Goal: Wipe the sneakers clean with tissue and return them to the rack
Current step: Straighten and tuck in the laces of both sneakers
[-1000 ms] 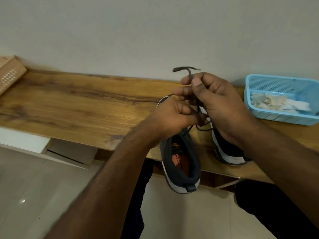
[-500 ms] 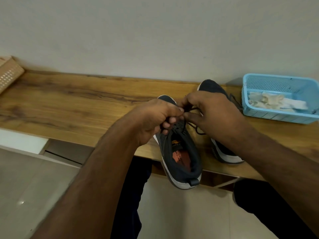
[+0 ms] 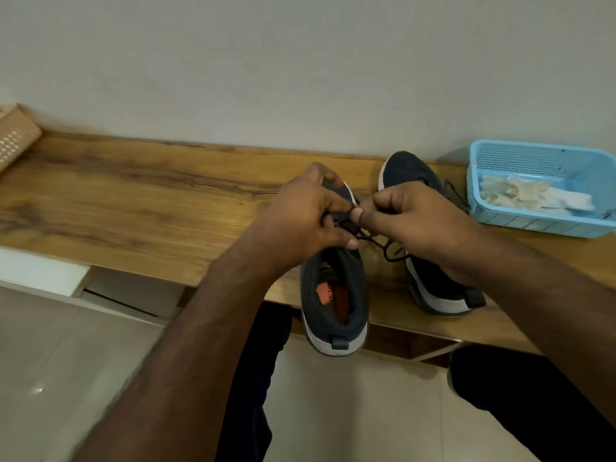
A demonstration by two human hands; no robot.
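Sneakers, two of them, dark navy knit with white soles: the nearer sneaker [image 3: 335, 295] lying on the brown wood-grain counter [image 3: 133, 208] with its heel overhanging the front edge, orange insole showing; the second sneaker [image 3: 430, 281] just beside it to the right, toe toward the pale wall. Left hand [image 3: 300, 225] and right hand [image 3: 416, 221] both pinched on the dark shoelace [image 3: 373, 236] above the nearer shoe's tongue, fingertips almost touching, seemingly tying or tightening it. Light blue perforated plastic basket [image 3: 540, 161] at the far right of the counter, holding crumpled off-white tissue [image 3: 520, 195], well apart from both hands. Tan woven box [image 3: 15, 141] at the far left edge. Glossy tiled floor below, dark trouser legs at the bottom. Judged risks: a hard tug on the lace could drag the overhanging shoe off the counter edge onto the floor; loose lace ends could slip from the pinch and undo the knot; no tissue in hand, so any wiping left would first need a reach across the second shoe, which could nudge it.
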